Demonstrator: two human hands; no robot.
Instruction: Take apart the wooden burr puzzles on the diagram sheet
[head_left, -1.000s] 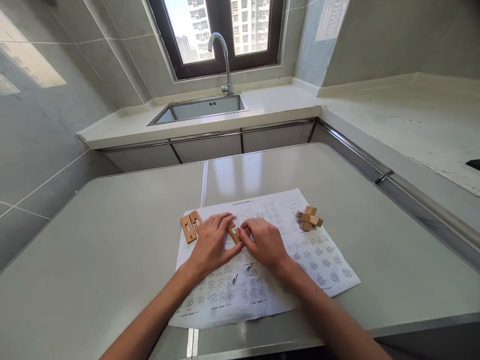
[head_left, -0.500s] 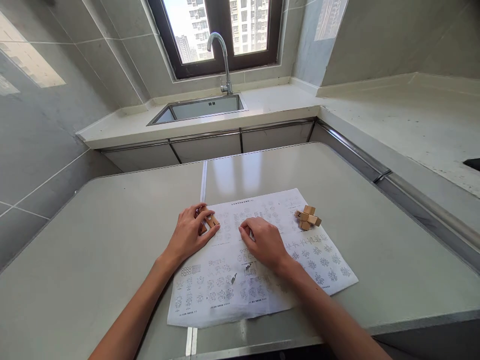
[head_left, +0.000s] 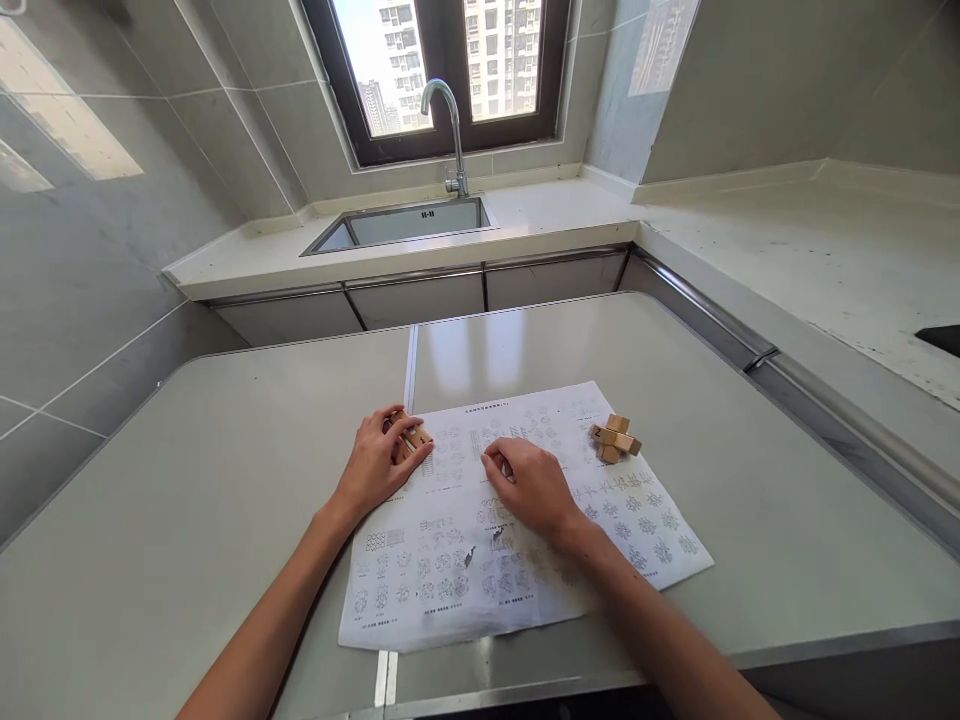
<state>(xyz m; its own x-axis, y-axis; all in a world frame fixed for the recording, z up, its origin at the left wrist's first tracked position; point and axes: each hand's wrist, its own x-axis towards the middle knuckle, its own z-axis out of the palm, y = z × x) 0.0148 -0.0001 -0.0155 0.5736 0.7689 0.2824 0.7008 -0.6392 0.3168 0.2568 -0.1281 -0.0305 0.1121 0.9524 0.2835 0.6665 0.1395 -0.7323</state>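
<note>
My left hand (head_left: 373, 468) rests at the upper left corner of a printed instruction sheet (head_left: 517, 540), its fingers curled over flat wooden puzzle pieces (head_left: 409, 435) that show between them. My right hand (head_left: 529, 485) lies on the middle of the sheet with fingers curled down against the paper; nothing shows in it. An assembled wooden cross-shaped puzzle (head_left: 615, 438) sits on the sheet's upper right corner, apart from both hands.
The sheet lies on a pale table (head_left: 225, 500) with a seam down its middle. Beyond it runs a counter with a steel sink (head_left: 405, 222) and a tap (head_left: 450, 130) under a window. Another counter (head_left: 825, 250) runs along the right.
My left hand carried a wooden piece from the sheet's middle to the loose pieces at its left corner and now covers them. My right hand has stayed in place.
</note>
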